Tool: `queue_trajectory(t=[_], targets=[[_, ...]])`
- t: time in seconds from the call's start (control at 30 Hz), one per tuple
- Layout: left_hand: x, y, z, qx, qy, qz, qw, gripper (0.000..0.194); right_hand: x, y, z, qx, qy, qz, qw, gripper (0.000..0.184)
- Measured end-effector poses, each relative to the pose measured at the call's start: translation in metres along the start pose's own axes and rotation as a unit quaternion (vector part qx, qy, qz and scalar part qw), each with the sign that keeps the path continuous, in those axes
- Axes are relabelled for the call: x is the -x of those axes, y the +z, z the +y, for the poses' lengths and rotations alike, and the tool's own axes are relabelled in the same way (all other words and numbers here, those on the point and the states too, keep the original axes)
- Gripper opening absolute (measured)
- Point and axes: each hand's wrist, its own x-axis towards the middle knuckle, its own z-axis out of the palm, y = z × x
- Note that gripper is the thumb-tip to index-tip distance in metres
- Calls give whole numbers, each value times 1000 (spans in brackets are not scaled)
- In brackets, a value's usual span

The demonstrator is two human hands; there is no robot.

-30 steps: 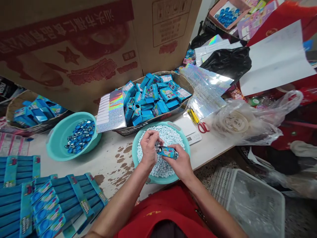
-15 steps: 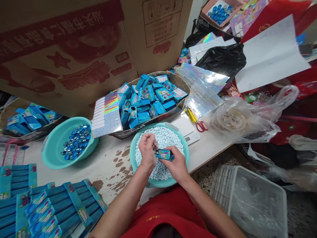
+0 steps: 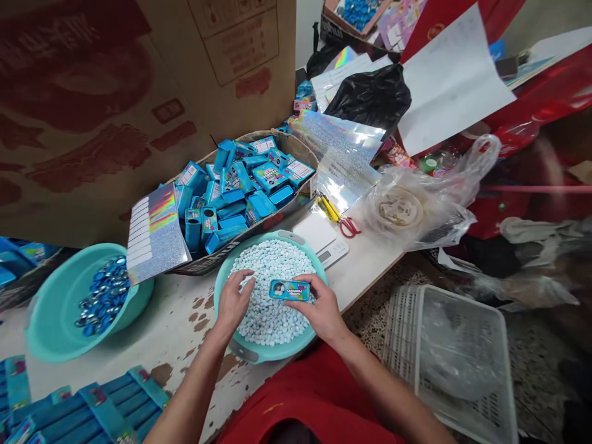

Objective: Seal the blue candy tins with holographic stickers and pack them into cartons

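Note:
My right hand (image 3: 321, 305) grips a small blue candy box (image 3: 296, 291) by its right end, above a turquoise basin (image 3: 222, 271) of small white candies (image 3: 268, 320). White candies show in the round hole at the box's left end. Over the basin's left side is my left hand (image 3: 235, 300), its thumb and index finger apart and nothing visible between them. Its other fingers are partly hidden. A carton tray (image 3: 287, 216) heaped with similar blue boxes (image 3: 231, 197) stands just behind the basin.
Blue metallic caps (image 3: 104, 296) lie in a second turquoise basin (image 3: 50, 327) at left. Packed blue boxes (image 3: 92, 407) fill the front left. Right of the candies are a white scale (image 3: 319, 237), red-handled scissors (image 3: 348, 227) and a plastic bag (image 3: 430, 209). A crate (image 3: 462, 357) stands below.
My left hand has drawn away from the box to the left and its fingers have parted. The box, still in my right hand, now shows candies in its hole. The view has shifted right.

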Motion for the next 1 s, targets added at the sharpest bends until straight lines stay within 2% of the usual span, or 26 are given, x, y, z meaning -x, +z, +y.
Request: queue_trajectory(t=[0.1, 0.17, 0.27, 0.33, 0.37, 0.43, 0.5, 0.57, 0.63, 0.7, 0.87, 1.0], targets=[[-6, 1, 5, 16, -33, -6, 999, 33, -1, -5, -2, -12, 15, 3, 1000, 35], [-10, 4, 14, 12, -18, 5, 1000, 30, 2, -11, -8, -36, 17, -3, 999, 37], [-16, 17, 36, -15, 68, 46, 997, 25, 13, -32, -17, -79, 30, -14, 996, 40], [-19, 34, 58, -47, 163, 59, 984, 20, 24, -55, -18, -97, 48, 23, 994, 39], [-20, 46, 71, -71, 213, 41, 973, 17, 29, -68, -15, -92, 59, 68, 992, 38], [-23, 75, 95, -139, 297, -42, 944, 14, 37, -95, -6, -49, 78, 189, 978, 39], [-28, 109, 115, -229, 341, -137, 901, 19, 42, -118, 5, 11, 101, 289, 952, 42], [-35, 140, 127, -315, 359, -202, 855, 36, 43, -133, 15, 46, 119, 333, 934, 46], [-42, 163, 130, -377, 357, -244, 819, 51, 42, -139, 22, 53, 132, 338, 930, 48], [-50, 176, 130, -412, 344, -273, 798, 58, 41, -139, 29, 49, 139, 334, 931, 47], [-61, 181, 127, -439, 321, -313, 779, 59, 37, -136, 43, 39, 171, 326, 929, 47], [-63, 185, 127, -450, 333, -305, 771, 54, 29, -136, 45, 25, 173, 332, 927, 46]])
